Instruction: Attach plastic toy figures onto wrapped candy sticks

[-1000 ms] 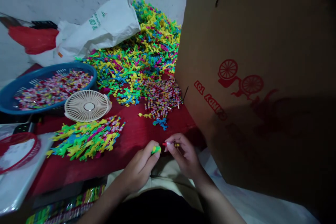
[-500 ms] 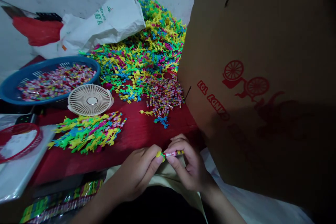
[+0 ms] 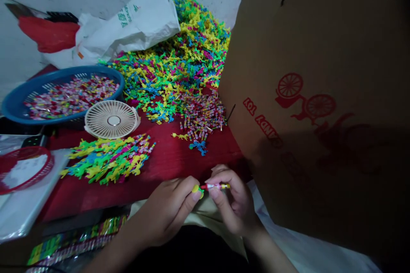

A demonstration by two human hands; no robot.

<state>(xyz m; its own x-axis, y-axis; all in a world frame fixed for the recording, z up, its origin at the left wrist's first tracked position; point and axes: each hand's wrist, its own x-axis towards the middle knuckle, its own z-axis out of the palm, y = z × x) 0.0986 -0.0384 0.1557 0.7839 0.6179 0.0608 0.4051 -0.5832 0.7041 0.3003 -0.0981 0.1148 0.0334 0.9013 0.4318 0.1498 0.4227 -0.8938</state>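
Observation:
My left hand (image 3: 174, 207) is closed on a small yellow and green plastic figure (image 3: 197, 189), most of it hidden in the fingers. Pinched in my right hand (image 3: 231, 200) is a small pink candy tube (image 3: 218, 186) with a yellow end. The tube's red tip meets the figure between the hands, above my lap. A blue figure (image 3: 199, 147) and a yellow one (image 3: 180, 136) lie on the red table (image 3: 173, 153) in front. Behind them is a heap of candy tubes (image 3: 205, 113). Figures with tubes attached (image 3: 109, 160) lie in a bundle at the left.
A large cardboard box (image 3: 307, 51) stands close on the right. Left are a blue basket (image 3: 13, 108) of wrapped pieces, a white round fan (image 3: 112, 120) and a red basket (image 3: 49, 164). A tall pile of figures (image 3: 192, 51) rises behind.
My right hand has shifted slightly right, showing more of the tube and its red tip. The whole view has moved slightly.

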